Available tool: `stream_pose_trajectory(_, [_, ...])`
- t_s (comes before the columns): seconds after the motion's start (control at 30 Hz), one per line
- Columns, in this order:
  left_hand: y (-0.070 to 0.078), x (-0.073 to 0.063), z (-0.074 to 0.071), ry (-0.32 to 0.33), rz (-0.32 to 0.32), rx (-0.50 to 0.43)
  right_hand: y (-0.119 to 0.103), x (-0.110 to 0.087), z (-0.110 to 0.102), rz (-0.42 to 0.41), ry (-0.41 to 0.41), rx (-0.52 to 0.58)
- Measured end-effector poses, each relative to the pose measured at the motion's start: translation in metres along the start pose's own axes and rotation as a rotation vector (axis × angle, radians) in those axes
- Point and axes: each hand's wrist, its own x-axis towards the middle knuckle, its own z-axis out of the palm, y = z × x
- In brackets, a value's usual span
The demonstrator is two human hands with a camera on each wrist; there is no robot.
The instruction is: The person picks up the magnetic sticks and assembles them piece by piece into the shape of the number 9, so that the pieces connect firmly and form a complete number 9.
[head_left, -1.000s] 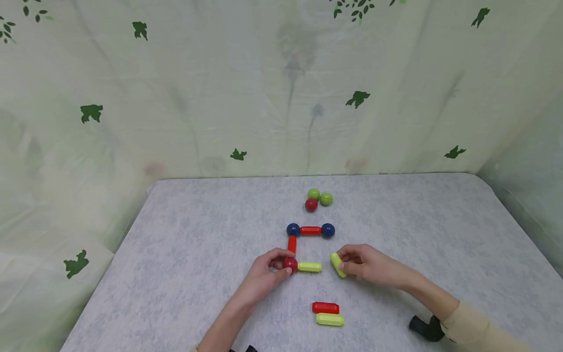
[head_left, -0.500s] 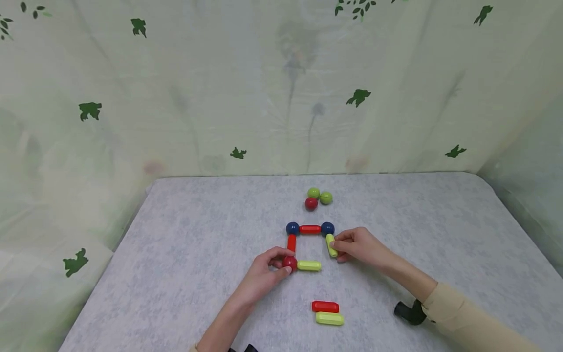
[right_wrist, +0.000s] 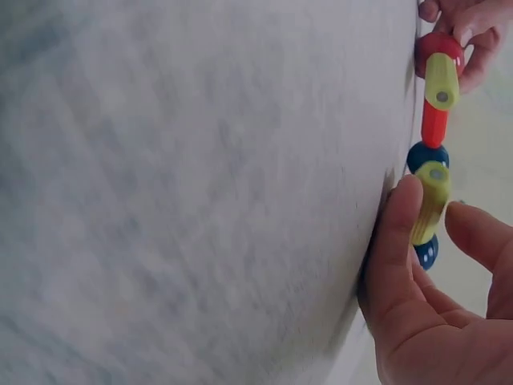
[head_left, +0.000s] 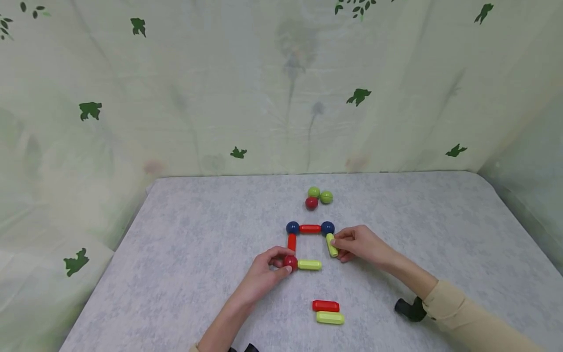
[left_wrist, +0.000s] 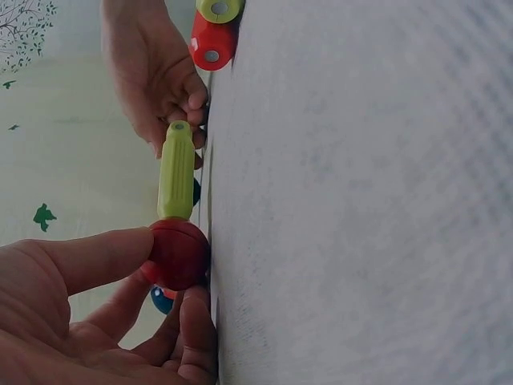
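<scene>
My left hand (head_left: pixel 268 271) holds a red ball (left_wrist: pixel 178 255) between thumb and fingers. From that ball a yellow-green magnetic rod (head_left: pixel 310 265) points right and a red rod (head_left: pixel 292 242) runs back to a blue ball (head_left: pixel 292 228). Another red rod (head_left: pixel 310 229) joins this to a second blue ball (head_left: pixel 327 228). My right hand (head_left: pixel 361 244) pinches a second yellow-green rod (right_wrist: pixel 432 202), its far end at the second blue ball. That rod slants, its near end right of the first yellow-green rod's free end. Metal discs show on the rod ends.
Nearer the front lie a loose red rod (head_left: pixel 326 306) and a yellow-green rod (head_left: pixel 330 318), side by side. Toward the back sit two green balls (head_left: pixel 326 197) and a red ball (head_left: pixel 311 203). A leaf-patterned curtain (head_left: pixel 272 98) hangs behind the grey table (head_left: pixel 198 234).
My right hand has moved away from me and slightly left, bringing its yellow-green rod to the second blue ball. Over the last half second it barely moves. The left hand stays put.
</scene>
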Motion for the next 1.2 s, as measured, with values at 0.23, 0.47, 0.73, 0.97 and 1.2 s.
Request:
stream_pose_trajectory(0.23, [0.0,0.001,0.0,0.005,-0.006,0.002,0.0,0.008,-0.018,-0.003,0.043,-0.052])
stream_pose_trajectory(0.47, [0.0,0.0,0.0,0.007,-0.001,0.002,-0.002,0.027,-0.039,-0.063,0.076,-0.133])
stream_pose_trajectory(0.73, [-0.001,0.0,0.0,0.0,0.01,-0.001,-0.008,0.057,-0.049,-0.169,0.094,-0.181])
stream_pose_trajectory(0.97, [0.0,-0.001,-0.001,0.004,0.006,-0.003,-0.013,0.083,-0.05,-0.206,0.078,-0.21])
stream_pose_trajectory(1.2, [-0.001,-0.001,-0.001,-0.001,0.022,-0.009,-0.016,0.093,-0.045,-0.22,0.095,-0.315])
